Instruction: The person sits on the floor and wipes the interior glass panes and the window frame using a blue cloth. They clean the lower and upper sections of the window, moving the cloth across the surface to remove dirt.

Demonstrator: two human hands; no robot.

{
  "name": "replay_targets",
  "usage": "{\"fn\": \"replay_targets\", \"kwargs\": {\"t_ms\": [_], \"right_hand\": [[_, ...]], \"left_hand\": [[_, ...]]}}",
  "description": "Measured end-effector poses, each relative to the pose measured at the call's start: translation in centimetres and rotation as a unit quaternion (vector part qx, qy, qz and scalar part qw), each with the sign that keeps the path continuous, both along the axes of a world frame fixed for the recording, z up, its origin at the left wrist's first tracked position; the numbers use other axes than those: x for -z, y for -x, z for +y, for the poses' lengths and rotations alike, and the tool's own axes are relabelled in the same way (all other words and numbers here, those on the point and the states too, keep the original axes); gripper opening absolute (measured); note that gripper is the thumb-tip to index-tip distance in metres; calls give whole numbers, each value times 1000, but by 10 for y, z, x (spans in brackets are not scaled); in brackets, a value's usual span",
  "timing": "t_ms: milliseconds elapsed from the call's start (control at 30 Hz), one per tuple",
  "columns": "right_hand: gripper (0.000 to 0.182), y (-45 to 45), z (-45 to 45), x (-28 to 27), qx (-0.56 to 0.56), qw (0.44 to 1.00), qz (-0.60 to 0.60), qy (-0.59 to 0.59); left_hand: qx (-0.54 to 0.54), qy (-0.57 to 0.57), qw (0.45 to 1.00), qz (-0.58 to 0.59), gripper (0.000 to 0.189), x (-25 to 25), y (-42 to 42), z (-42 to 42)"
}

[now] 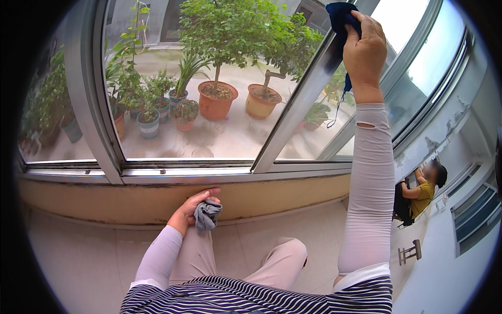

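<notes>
My right hand [364, 51] is raised at the upper right, its fingers pinching a dark blue cloth [343, 17] against the metal frame [300, 98] of a sliding window. Part of the cloth and a loose thread hang down beside the wrist. Low in front of me, my left hand [196, 206] holds a crumpled grey cloth [208, 215], close to the tan wall below the window sill [188, 179]. Window glass [231, 137] stretches across the space before me.
Potted plants, among them a tree in an orange pot [218, 104], stand beyond the glass. At the far right are a person in a yellow top [423, 198] and a small wooden stool [410, 252]. The metal window track [188, 171] runs along the sill.
</notes>
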State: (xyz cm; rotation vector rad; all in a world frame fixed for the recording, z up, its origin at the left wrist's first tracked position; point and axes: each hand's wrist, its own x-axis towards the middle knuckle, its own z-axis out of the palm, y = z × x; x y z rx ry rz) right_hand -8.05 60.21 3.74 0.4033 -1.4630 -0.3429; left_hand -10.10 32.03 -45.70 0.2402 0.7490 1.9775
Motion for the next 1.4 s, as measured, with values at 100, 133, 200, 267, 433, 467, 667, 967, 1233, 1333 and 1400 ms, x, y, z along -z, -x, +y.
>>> {"fn": "replay_targets", "kwargs": {"t_ms": [100, 133, 200, 267, 433, 467, 667, 967, 1233, 1333, 1400], "right_hand": [[31, 6, -4, 64, -22, 998, 12, 56], [33, 0, -6, 97, -25, 996, -15, 83], [36, -10, -16, 175, -37, 987, -79, 137], [37, -25, -19, 244, -29, 975, -152, 162], [36, -57, 4, 311, 4, 941, -324, 94], [36, -58, 9, 300, 9, 934, -347, 81], [28, -33, 4, 140, -41, 972, -156, 169], [35, -28, -16, 293, -42, 961, -166, 218], [32, -59, 14, 355, -21, 906, -395, 151], [34, -44, 12, 274, -47, 945, -254, 199], [33, -34, 4, 232, -60, 956, -187, 218]], "left_hand": [[-21, -17, 1000, 6, 47, -6, -8, -4], [-18, -15, 1000, 7, 47, -6, -8, -3], [-22, -9, 1000, 5, 47, -6, -7, -9], [-18, -7, 1000, 11, 47, -7, -5, -8], [-17, -7, 1000, 9, 47, -4, -5, 1], [-19, -8, 1000, 6, 46, -4, -6, 0], [-19, -8, 1000, 1, 45, -9, -4, 1], [-24, -5, 1000, 6, 44, -10, -4, 0], [-41, -6, 999, -13, 44, 2, 4, 11], [-39, -5, 999, -16, 45, 1, 4, 8], [-33, -14, 999, -12, 45, 7, 7, 6]]}}
